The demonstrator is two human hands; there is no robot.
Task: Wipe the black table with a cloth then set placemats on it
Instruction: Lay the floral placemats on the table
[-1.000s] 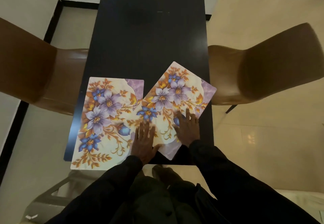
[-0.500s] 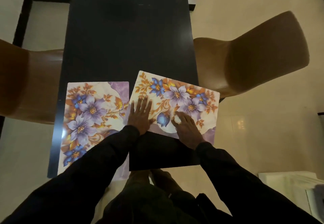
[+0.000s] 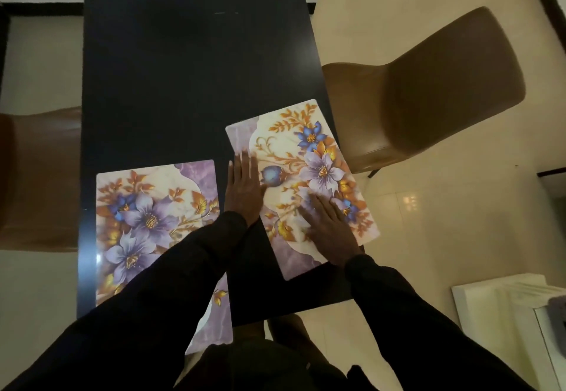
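Two floral placemats lie on the near end of the black table [image 3: 190, 63]. The left placemat [image 3: 147, 222] sits square to the table, its near end hanging over the front edge and partly hidden by my left sleeve. The right placemat [image 3: 306, 176] lies slightly askew, its right edge at the table's right edge. My left hand [image 3: 243, 190] rests flat with straight fingers on the right mat's left border. My right hand [image 3: 329, 228] presses flat on the same mat's near half. No cloth is in view.
A brown chair [image 3: 428, 96] stands close to the table's right side, and another brown chair [image 3: 39, 176] is at the left. A white cabinet [image 3: 508, 314] is at the lower right. The far half of the table holds nothing.
Both hands have turned the right placemat round, from lying crosswise to lying lengthwise beside the left one. The camera has shifted too.
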